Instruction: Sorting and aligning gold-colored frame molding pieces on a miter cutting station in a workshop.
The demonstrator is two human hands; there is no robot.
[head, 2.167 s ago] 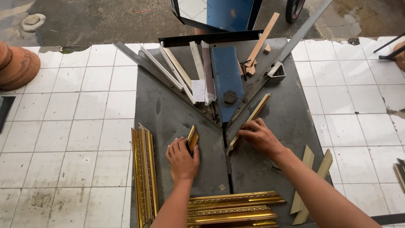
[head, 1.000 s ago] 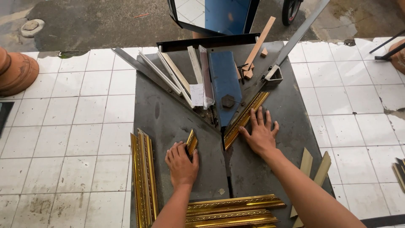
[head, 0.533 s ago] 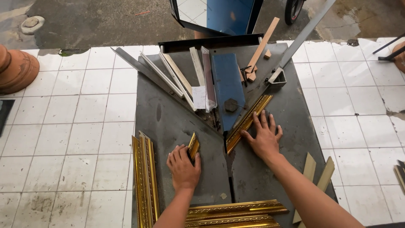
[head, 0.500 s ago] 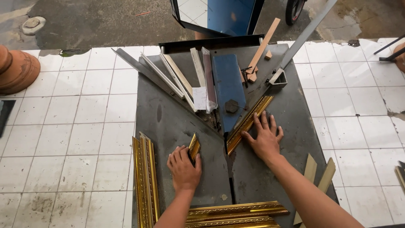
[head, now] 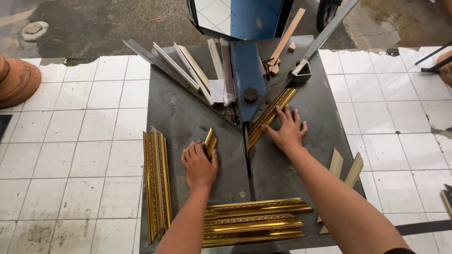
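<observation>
The right hand [head: 288,130] lay flat, fingers spread and released, pressing a gold moulding strip [head: 272,115] against the slanted metal fence [head: 325,34] on the right side of the dark steel counter [head: 183,108]. The strip's lower end sat just beside the narrow slot [head: 246,150] below the blue cutter head [head: 246,70], so that end looked ready for a mitre cut, though not visibly cut yet. The left hand [head: 200,162] rested on the counter with its fingers curled around a short gold moulding offcut [head: 210,141], which stood tilted near the left fence; whether the grip was firm could not be told from this angle.

As for progress, some work looked done: a stack of gold moulding lengths [head: 254,221] lay along the near edge of the counter, and another bundle of gold lengths [head: 156,181] lay along its left edge. Two pale wooden pieces [head: 346,169] leaned off the right edge. Silver and pale moulding strips [head: 197,70] waited against the left fence, apparently uncut.
</observation>
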